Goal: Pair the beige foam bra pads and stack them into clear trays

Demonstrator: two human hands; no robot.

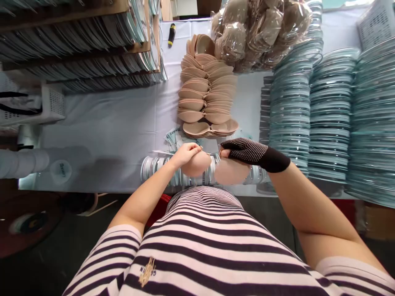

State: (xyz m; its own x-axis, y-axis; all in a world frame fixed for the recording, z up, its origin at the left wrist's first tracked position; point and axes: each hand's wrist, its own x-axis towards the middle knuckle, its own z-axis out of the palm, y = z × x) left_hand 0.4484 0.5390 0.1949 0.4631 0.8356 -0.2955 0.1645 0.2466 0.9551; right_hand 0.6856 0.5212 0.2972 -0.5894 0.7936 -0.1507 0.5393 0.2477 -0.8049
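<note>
The bare left hand [187, 153] is pinching the top edge of a beige cup [197, 163], fingers closed on it, at the near edge of the table [108, 123]. The right hand [243, 151], wearing a dark dotted glove, is gripping a second beige cup [231, 172] just beside the first. Both are hovering over a clear plastic tray [154, 166], with a pile of beige cups [206, 94] lying just beyond.
</note>
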